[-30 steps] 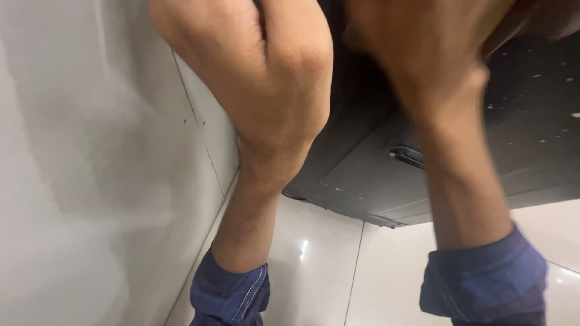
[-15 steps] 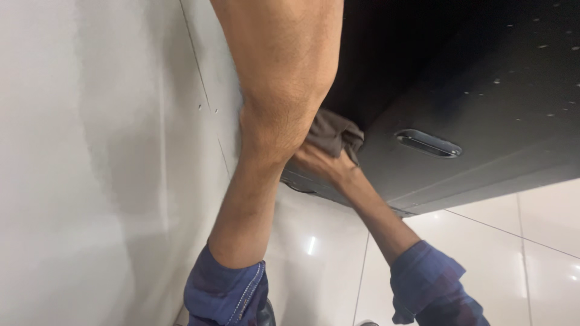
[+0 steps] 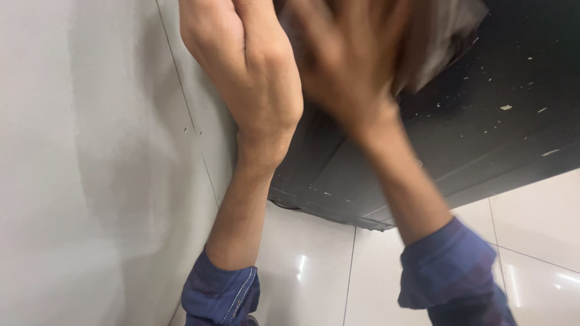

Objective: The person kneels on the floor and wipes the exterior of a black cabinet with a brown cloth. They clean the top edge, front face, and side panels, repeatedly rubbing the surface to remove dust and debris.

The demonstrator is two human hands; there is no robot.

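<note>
Right hand [image 3: 347,66], blurred, presses brown cloth [image 3: 444,42] at one o'clock onto black cabinet [image 3: 483,139]; left hand [image 3: 241,54] at eleven, grip indiscernible. Best wiping flat, firmly.

Your brown cloth [image 3: 444,36] is a soft, crumpled rag, bunched into folds and blurred by motion. It lies pressed flat against the dark cabinet [image 3: 483,139] face near the top of the view, its loose edge spilling out to the right over black paint flecked with pale chips.
</note>
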